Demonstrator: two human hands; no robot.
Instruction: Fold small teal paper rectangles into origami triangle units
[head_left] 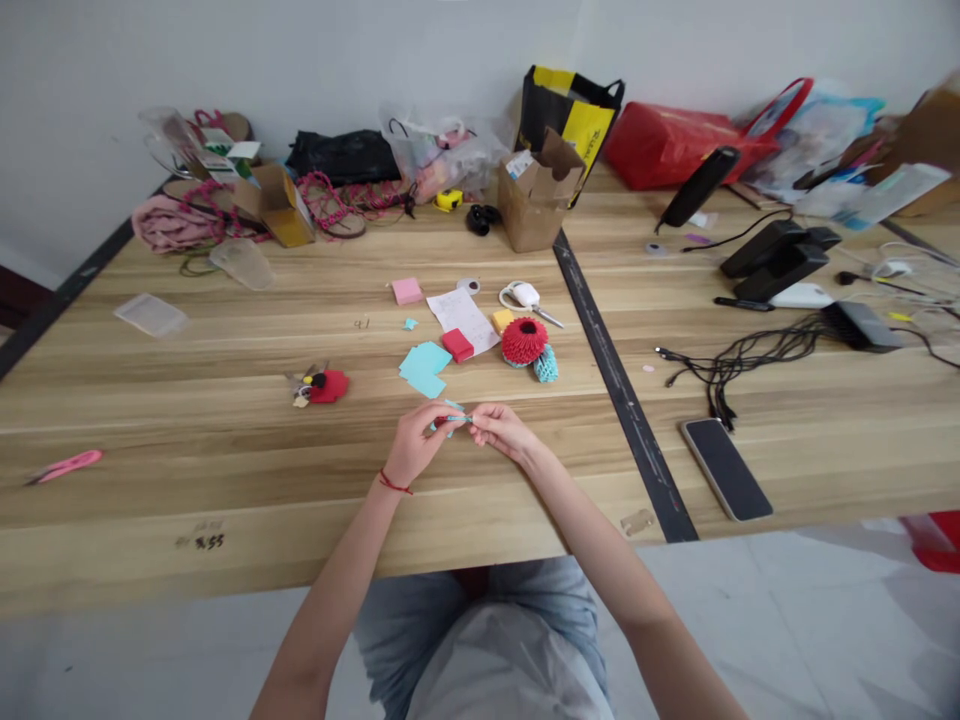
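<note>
A small piece of blue paper is held between a person's two bare hands, above the near half of a wooden table, roughly in front of the body. The left hand pinches it from the left with thumb and fingers; the right hand pinches its other end, fingertips together, the rest of the fingers curled in. The fingertips of the two hands are near each other, with the paper bridging them. More bits of blue show just beside the left fingers, partly hidden, so their shape is hard to tell. A thin red bracelet circles the left wrist.

Just beyond the hands lie flat blue paper sheets, overlapping. Past them is a red block, touching a white sheet with writing. To the right of these stands a round red ornament with a ridged surface and a dark opening on top, with a smaller blue ornament beside it. A pink block lies farther back.

Well apart, on the left, are a bunch of keys with a red pouch and a pink cutter. On the right, past a dark strip across the table, lies a phone. An open cardboard box stands near the wall.
</note>
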